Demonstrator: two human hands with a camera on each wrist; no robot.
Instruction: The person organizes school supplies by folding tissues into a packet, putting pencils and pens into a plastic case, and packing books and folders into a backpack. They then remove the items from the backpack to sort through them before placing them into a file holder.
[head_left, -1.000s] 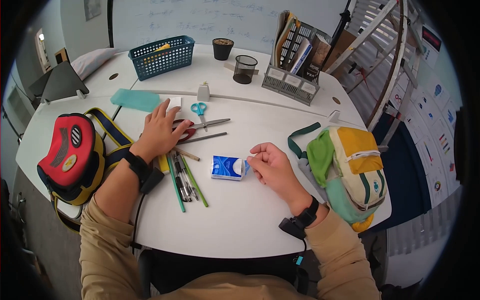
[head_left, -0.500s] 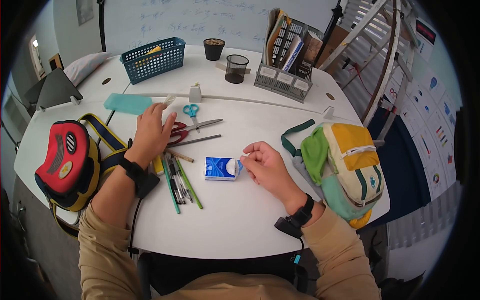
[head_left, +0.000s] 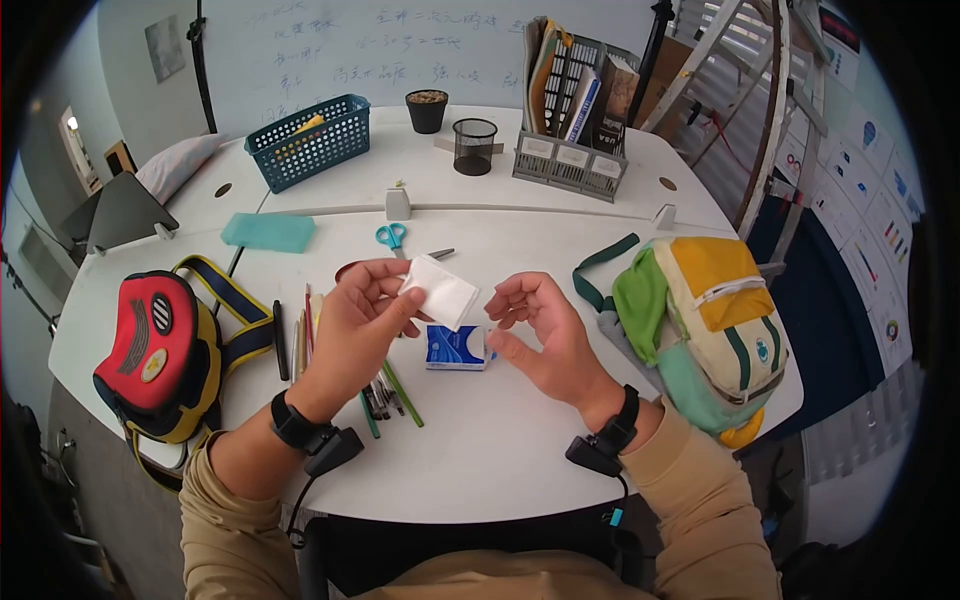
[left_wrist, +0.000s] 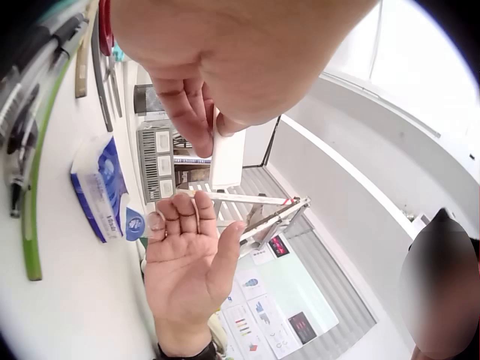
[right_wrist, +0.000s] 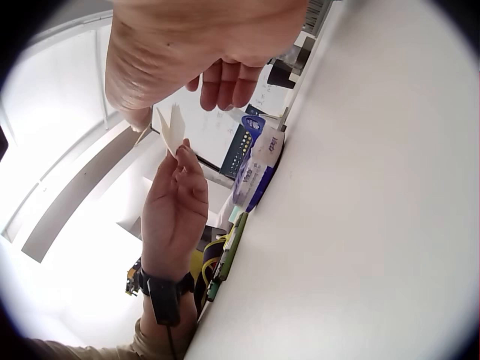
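A folded white tissue [head_left: 447,294] is pinched between the thumb and fingers of my left hand [head_left: 357,328], raised over the middle of the table. The left wrist view shows the tissue [left_wrist: 227,159] edge-on below the fingertips. My right hand [head_left: 548,328] is held just right of it, fingers loosely bent and nothing between them; its palm [left_wrist: 184,274] faces the left wrist camera. Under and between the hands lies a blue and white tissue pack [head_left: 455,350], its flap lifted at the right end. My left hand partly covers pens [head_left: 392,398] and red-handled scissors.
A red school bag [head_left: 150,340] lies at the left, a cream, green and yellow backpack [head_left: 715,320] at the right. Blue scissors [head_left: 391,236] and a teal case [head_left: 268,232] lie farther back. Behind stand a basket [head_left: 310,145], a mesh cup [head_left: 474,148] and a file rack [head_left: 570,165].
My left hand has come back from beside the teal case to the middle, bringing the white tissue. My right hand has stayed near the pack, its fingers a little more spread.
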